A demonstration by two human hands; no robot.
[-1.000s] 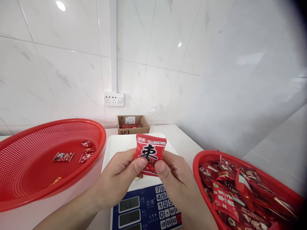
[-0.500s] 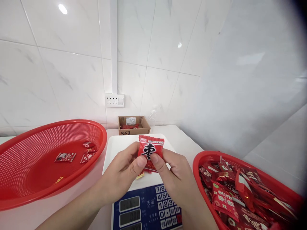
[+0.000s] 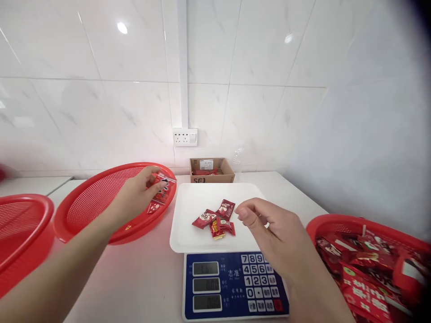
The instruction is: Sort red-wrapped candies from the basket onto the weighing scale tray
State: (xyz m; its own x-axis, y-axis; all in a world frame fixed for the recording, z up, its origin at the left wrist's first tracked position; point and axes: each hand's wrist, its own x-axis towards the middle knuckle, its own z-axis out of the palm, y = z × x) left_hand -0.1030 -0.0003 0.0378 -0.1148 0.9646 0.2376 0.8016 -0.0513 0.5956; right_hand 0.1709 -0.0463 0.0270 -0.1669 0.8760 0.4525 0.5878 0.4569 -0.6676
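My left hand [image 3: 134, 194] pinches a small red snack packet [image 3: 163, 194] with dark lettering over the right side of a red plastic basket [image 3: 90, 193]. Part of another red packet [image 3: 153, 207] shows below it in that basket. Over the right edge of the scale's white pan [image 3: 188, 199], my right hand [image 3: 274, 233] is held with thumb and forefinger together and no item visible in them. Several small red wrapped packets [image 3: 206, 218] lie in a loose heap on the pan, just left of that hand. The scale's blue panel [image 3: 232, 291] with displays and keys faces me.
At the right, a red basket [image 3: 313, 224] is heaped with red packets [image 3: 365, 287]. Another red basket [image 3: 27, 233] stands at the far left. Behind the scale, a cardboard box [image 3: 212, 178] holding red packets sits against the tiled wall, below a socket [image 3: 185, 137].
Both hands held the packet above the scale; now my left hand has carried it left over the basket. My right hand has let go and moved apart. The view has shifted left.
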